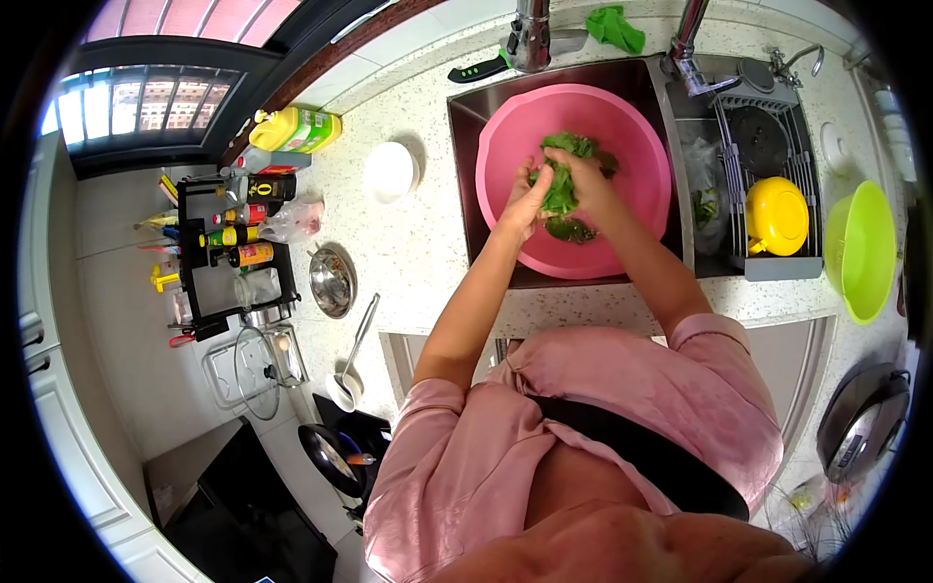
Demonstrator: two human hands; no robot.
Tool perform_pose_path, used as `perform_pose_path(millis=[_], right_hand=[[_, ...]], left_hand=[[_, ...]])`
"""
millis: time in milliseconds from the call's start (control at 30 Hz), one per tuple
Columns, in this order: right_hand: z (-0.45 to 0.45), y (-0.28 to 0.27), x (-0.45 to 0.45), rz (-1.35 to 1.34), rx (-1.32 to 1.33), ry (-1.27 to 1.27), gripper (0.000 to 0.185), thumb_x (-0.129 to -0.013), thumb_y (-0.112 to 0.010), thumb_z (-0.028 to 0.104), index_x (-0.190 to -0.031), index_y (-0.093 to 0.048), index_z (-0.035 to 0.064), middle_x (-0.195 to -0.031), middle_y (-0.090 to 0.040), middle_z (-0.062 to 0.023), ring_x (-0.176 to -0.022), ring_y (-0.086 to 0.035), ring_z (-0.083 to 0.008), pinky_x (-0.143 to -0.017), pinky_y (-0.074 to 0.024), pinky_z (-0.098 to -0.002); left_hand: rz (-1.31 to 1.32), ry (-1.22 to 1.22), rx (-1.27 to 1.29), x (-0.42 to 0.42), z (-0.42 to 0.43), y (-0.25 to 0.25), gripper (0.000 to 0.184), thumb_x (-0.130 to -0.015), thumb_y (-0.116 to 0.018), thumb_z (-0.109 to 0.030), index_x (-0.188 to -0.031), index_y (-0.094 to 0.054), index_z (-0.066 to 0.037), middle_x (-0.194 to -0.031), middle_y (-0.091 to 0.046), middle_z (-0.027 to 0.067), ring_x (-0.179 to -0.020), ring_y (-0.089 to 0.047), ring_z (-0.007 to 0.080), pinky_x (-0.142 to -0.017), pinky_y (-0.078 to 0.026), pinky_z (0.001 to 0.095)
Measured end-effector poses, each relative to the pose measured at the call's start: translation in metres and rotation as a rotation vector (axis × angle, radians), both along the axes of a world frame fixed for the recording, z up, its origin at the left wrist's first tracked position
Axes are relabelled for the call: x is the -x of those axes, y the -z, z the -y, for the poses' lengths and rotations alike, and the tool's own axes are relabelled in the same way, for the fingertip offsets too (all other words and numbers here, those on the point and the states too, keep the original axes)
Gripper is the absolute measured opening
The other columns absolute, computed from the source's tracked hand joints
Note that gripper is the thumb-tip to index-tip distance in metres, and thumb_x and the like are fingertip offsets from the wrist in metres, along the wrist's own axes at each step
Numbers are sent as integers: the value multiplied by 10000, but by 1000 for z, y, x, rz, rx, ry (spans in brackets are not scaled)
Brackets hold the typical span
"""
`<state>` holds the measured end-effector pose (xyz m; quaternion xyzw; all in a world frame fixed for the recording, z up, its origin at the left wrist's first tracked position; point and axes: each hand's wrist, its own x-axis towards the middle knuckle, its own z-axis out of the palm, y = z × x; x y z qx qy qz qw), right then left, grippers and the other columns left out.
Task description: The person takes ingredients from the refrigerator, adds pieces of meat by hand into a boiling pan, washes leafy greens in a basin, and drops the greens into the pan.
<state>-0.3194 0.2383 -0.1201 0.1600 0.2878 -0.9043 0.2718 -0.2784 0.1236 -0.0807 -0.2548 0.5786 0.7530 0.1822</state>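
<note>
Both hands are over a pink basin (637,126) that stands in the left bowl of a steel sink (470,126). Green leafy vegetables (559,194) are gripped between them. My left hand (526,202) is wrapped round the near-left side of the bunch, its thumb along the leaves. From the right, my right hand (583,185) closes over the same bunch. More dark green leaves (570,229) lie lower in the basin, below the hands. Whether the basin holds water I cannot tell.
A faucet (531,39), a green-handled knife (481,69) and a green cloth (615,30) are behind the sink. Right are a dish rack with a yellow pot (777,217) and a lime-green basin (861,253). Left are a white bowl (391,172), a steel bowl (331,282) and bottles.
</note>
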Motion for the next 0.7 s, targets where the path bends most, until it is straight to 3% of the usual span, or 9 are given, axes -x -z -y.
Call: perform_pose_path(millis=[100,200,267,333,400,433,500,600,700], right_hand=[[7,1,-3,-69,-119,36,251,-789,-665,249,-948,-580,74,-787,-599,-39,-675,-590,-140,-597,-498,-284],[5,3,-7,-127,-127,4,346,-861,-586,372,-1019,-557,65,-872,-595,-40,-771,-593,-138,-695,-490,-288],[-9,-24,-16,-502,-120,-21,406,-893,-519,411,-1090,-534,56,-986,-587,-68,-914,-578,-157,-817,-467,-309],[-17,-8,-8,-112,270,-225,474,-886,-538,388,-1206,-461,48,-1108,-541,-89,-1055,-518,-165,-929,-405,-330],[-8,14,-13,-452,211,-73,533,-851,-623,234,-1287,-382,45,-1168,-510,-80,-1106,-481,-172,-958,-381,-334],[-10,14,-12,-449,211,-74,533,-851,-623,234,-1287,-382,45,-1168,-510,-80,-1106,-481,-172,-958,-381,-334],[-21,6,-6,-767,-174,-333,820,-775,-688,333,-1396,-216,82,-1312,-419,-77,-1187,-431,-196,-1011,-329,-348],[-23,3,2,-855,-322,-394,871,-723,-734,252,-1396,-212,67,-1325,-407,-81,-1187,-434,-196,-1012,-333,-346],[-21,3,2,-637,55,-380,946,-674,-768,255,-1400,-196,55,-1324,-412,-83,-1192,-427,-189,-1009,-331,-341]], left_hand=[[-80,221,7,2,1,9,664,-731,-755,-238,-1268,-398,-79,-1142,-524,89,-1011,-545,210,-724,-509,323],[-45,307,56,0,3,-3,633,-727,-756,-234,-1241,-421,-80,-1068,-562,76,-946,-566,189,-657,-516,319],[26,301,39,3,8,-2,612,-718,-763,-236,-1214,-440,-80,-1030,-572,67,-903,-572,177,-638,-512,316],[91,290,22,4,9,-3,591,-709,-771,-238,-1186,-459,-80,-991,-583,57,-860,-579,166,-618,-508,313],[65,304,27,4,10,-5,548,-710,-770,-241,-1148,-477,-89,-936,-590,45,-806,-578,149,-581,-494,297],[68,304,25,3,12,-2,548,-710,-770,-241,-1148,-477,-89,-936,-590,45,-806,-578,149,-581,-494,297],[47,325,-127,1,17,3,498,-736,-742,-228,-1139,-481,-98,-933,-589,42,-789,-575,154,-549,-481,288],[94,327,-143,1,13,4,447,-741,-727,-129,-1128,-515,-59,-963,-598,59,-827,-589,165,-600,-504,281],[71,317,-102,-5,0,-22,341,-774,-689,-221,-1051,-535,-94,-852,-588,42,-683,-558,148,-477,-434,266]])
